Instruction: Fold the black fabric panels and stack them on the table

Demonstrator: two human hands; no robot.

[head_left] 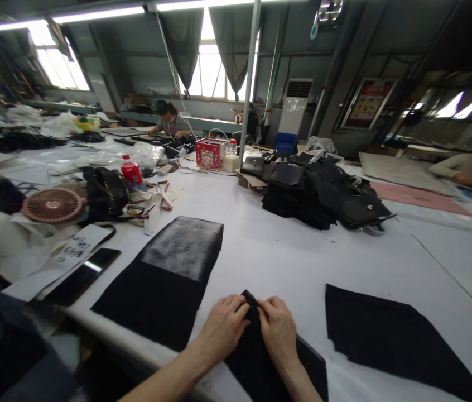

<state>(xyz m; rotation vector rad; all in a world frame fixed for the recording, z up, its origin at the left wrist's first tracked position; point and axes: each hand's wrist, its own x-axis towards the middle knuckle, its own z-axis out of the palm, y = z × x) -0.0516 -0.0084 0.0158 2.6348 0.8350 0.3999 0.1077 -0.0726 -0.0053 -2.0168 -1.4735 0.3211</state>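
Observation:
A black fabric-like piece lies at the table's front edge, its top corner pointing away from me and a fold showing along its right side. My left hand is closed on its upper left edge, fingers and thumb pinched together. Close beside it, my right hand pinches the upper right edge. Left of my hands rests a pile of black pieces, whose far part has a whitish, dusty-looking surface. To the right, another black piece lies flat with a slanted corner.
Black bags and panels are heaped beyond my hands. A phone, a paper with handwriting, a pink fan and a red bottle stand or lie left. Behind are a red box, a pole and co-workers.

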